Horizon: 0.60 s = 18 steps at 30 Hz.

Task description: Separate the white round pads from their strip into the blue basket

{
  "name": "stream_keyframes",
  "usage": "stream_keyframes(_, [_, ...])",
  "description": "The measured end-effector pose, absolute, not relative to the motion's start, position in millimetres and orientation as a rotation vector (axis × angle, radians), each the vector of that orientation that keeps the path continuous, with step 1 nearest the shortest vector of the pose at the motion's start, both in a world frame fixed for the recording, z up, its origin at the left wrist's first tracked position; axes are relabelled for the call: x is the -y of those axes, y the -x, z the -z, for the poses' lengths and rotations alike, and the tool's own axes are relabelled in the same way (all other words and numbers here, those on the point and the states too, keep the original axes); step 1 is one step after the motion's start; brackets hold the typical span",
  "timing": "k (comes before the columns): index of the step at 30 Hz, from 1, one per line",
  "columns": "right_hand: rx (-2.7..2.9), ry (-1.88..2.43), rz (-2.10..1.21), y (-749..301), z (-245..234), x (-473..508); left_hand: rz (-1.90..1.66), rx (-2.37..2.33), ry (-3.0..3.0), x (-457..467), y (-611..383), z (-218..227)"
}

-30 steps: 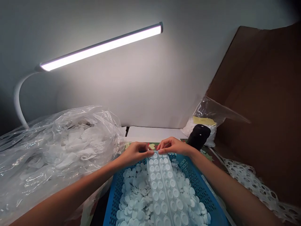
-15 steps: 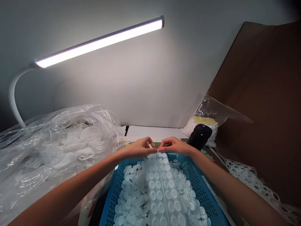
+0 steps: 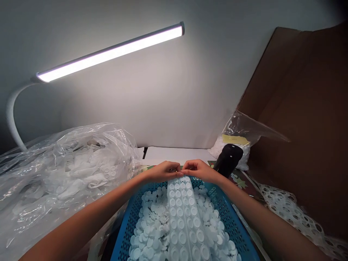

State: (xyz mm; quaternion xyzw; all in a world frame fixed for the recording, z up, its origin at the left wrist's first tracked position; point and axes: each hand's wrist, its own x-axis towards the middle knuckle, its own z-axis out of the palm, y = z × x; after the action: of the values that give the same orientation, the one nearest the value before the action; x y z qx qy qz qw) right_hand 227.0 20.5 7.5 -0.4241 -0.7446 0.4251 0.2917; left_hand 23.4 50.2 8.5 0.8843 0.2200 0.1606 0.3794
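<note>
A long translucent white strip of round moulded discs [image 3: 182, 217] runs from the bottom of the view up over a blue plastic basket [image 3: 123, 232]. The basket holds a heap of loose white discs [image 3: 152, 228]. My left hand [image 3: 163, 172] and my right hand [image 3: 196, 169] meet at the strip's far end, fingers pinched on it, thumbs and fingertips close together above the basket's far rim.
A big clear plastic bag of white strips [image 3: 62, 174] lies at the left. A lit bar lamp [image 3: 108, 54] hangs overhead. A black object [image 3: 227, 159] and a small bag of white pieces [image 3: 239, 136] stand at the right, before a brown cardboard sheet [image 3: 301, 119]. Perforated white scrap [image 3: 288, 210] lies at the right.
The hands stayed pinched on the strip's far end, drawing closer together. The view shifted slightly, so the basket and strip sit a little further left.
</note>
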Motion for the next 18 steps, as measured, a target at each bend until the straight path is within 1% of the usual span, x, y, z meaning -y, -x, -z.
stream_keyframes(6, [1.925,1.291,-0.737,-254,-23,45,-0.395,-0.537,-2.257,-51,-21,-9])
stream_keyframes(7, [1.914,1.420,-0.553,-264,-22,61,-0.399,-0.533,-2.259,-52,-20,-8])
stream_keyframes(8, [1.899,1.573,-0.444,-275,-19,77,-0.401,-0.524,-2.261,-52,-20,-8])
stream_keyframes(10, [1.838,1.815,-0.357,-297,-6,105,-0.397,-0.502,-2.262,-53,-19,-8])
stream_keyframes(12, [1.810,1.970,-0.357,-316,10,129,-0.396,-0.494,-2.267,-54,-18,-7])
stream_keyframes(15, [1.809,2.116,-0.639,-329,31,152,-0.407,-0.544,-2.301,-53,-18,-7])
stream_keyframes(18, [1.741,2.087,-0.861,-327,39,162,-0.414,-0.595,-2.328,-50,-17,-8])
